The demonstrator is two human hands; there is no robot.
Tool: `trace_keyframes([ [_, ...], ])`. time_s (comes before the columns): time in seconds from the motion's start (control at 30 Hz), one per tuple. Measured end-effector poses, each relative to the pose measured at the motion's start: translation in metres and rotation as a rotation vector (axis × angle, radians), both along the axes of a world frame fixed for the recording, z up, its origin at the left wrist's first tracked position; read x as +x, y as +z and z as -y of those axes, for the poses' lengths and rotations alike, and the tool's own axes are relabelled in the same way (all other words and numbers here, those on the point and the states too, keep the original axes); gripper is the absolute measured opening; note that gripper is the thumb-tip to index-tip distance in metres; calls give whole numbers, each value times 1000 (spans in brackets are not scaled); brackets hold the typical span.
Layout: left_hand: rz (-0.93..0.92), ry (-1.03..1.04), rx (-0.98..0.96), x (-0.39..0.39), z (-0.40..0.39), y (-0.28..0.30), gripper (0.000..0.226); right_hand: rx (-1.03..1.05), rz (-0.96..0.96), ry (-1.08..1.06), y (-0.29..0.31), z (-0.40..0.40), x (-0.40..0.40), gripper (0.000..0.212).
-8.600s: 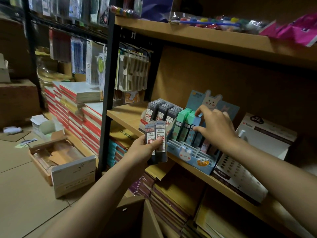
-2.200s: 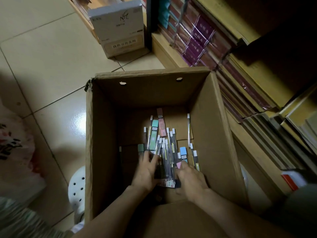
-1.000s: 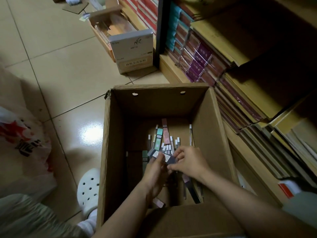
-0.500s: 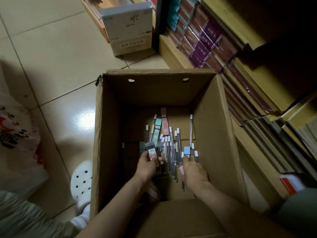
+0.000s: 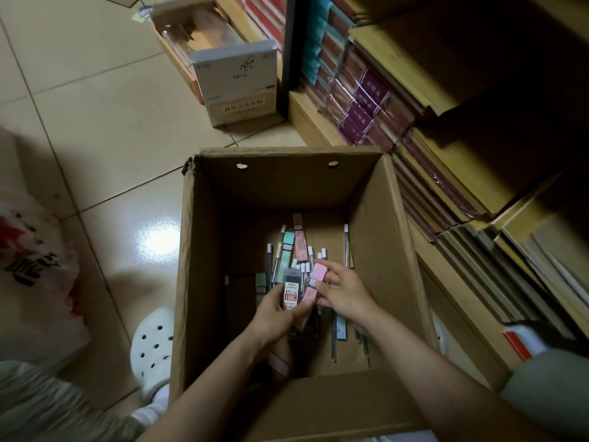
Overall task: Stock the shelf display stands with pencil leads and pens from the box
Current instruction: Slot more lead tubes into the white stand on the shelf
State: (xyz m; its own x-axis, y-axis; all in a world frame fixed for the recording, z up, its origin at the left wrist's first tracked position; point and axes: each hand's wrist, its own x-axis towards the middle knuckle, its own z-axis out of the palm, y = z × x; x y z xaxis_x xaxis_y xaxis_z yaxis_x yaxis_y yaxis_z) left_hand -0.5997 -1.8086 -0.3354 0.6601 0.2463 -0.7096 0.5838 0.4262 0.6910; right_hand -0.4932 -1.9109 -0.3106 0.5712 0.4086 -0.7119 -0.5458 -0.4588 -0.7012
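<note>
Pencil-lead case (image 5: 291, 290) (dark, 0.7 label) gripped upright in left hand (image 5: 274, 317); right hand (image 5: 342, 291) fingers pinch pink case (image 5: 314, 283) beside it, both inside cardboard box (image 5: 204, 250).

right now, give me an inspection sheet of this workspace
surface: tiled floor, glossy, with a light glare
job's things: open cardboard box on the floor; loose pens and lead cases lie on its bottom
clutter: white carton beside the shelf post; printed plastic bag
hands: left hand grips a dark lead case; right hand pinches a pink lead case
cables: nothing seen
surroundings: low shelf of stacked notebooks on the right; white clog
</note>
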Motion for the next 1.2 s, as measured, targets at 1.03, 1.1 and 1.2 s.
trace_keyframes([
  [1.03, -59, 40, 62, 27, -19, 29, 24, -290, 529, -22, 12, 8, -6, 60],
  [1.1, 17, -21, 114, 42, -29, 61, 23, -171, 589, -14, 48, 2, 4, 53],
  [1.2, 142, -138, 183, 62, -44, 121, 23, -66, 734, -29, 109, -2, 20, 50],
])
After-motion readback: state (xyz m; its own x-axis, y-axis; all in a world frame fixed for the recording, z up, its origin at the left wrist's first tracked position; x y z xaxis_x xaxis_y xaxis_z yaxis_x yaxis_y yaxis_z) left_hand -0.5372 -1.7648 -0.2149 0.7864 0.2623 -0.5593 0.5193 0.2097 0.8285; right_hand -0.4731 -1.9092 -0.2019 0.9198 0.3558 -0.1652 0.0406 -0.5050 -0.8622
